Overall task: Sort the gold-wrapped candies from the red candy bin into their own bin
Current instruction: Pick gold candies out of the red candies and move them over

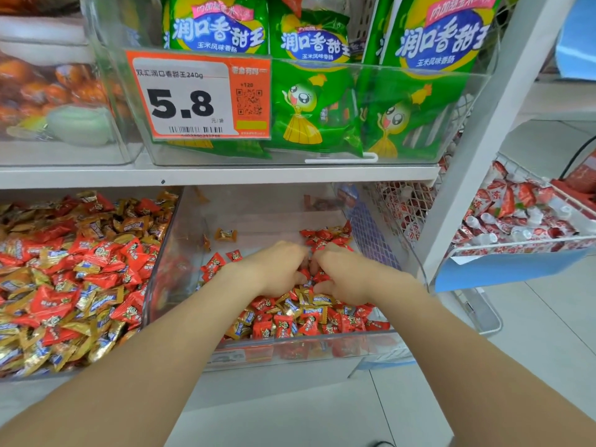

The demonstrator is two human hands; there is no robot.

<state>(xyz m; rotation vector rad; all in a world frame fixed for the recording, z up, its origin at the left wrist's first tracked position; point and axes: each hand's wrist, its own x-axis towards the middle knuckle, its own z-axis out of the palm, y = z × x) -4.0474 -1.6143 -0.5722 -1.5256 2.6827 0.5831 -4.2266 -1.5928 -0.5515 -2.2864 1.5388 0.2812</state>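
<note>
Both forearms (154,366) reach into the clear bin (290,350) on the lower shelf. Left hand (277,269) and right hand (342,275) rest knuckles-up on the mixed heap, fingers curled into it. Whether either grip holds a piece, I cannot tell. Gold-wrapped candies (319,300) lie just beneath my fingertips among red candies (283,327). Step in hand: picking. Next move: pinch gold only, lift clear.

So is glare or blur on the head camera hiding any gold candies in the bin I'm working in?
Head view: even light, soft shadows, pile sharp; gold-wrapped candies show plainly beside the left hand and right hand. Head view: the red candy bin's left wall shows smeared red shapes, reflected or seen through, unclear. Head view: wide-angle tilts the shelf post at right.
</note>
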